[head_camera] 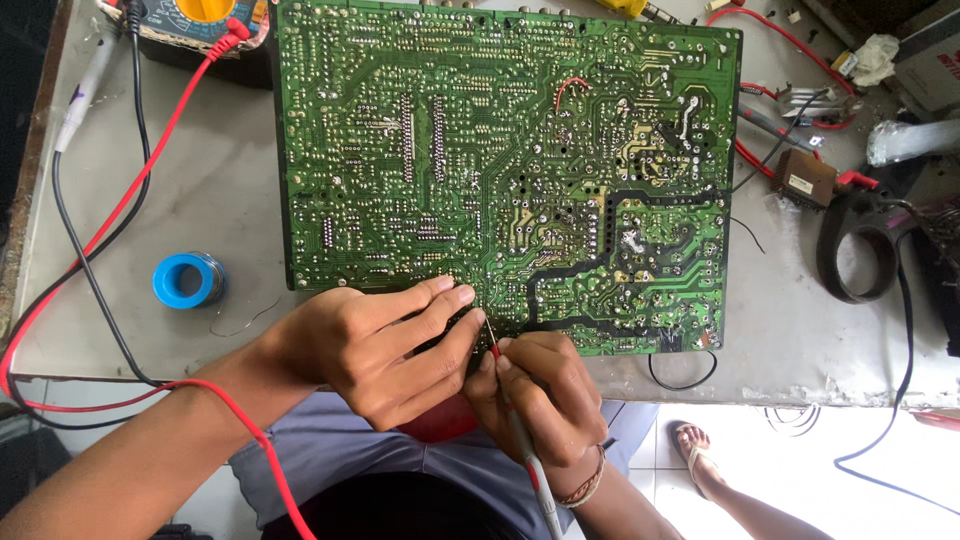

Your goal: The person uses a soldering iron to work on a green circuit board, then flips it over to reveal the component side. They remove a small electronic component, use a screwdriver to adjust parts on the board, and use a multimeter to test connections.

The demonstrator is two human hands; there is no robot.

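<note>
A large green circuit board (500,150) lies solder side up on the grey workbench (200,190). My left hand (385,345) rests on the board's near edge, fingers stretched flat along it. Just to its right, my right hand (540,395) grips a slim red-and-grey test probe (520,430), whose tip touches the board's near edge by my left fingertips. A red lead (120,205) and a black lead (85,265) run from a meter (200,20) at the far left, the red one crossing my left forearm.
A blue spool of solder wire (187,280) sits left of the board. Small parts, red wires and a brown block (803,178) lie at the right, with a black ring-shaped tool (850,250). The bench's front edge is close; a sandalled foot (695,455) shows on the floor below.
</note>
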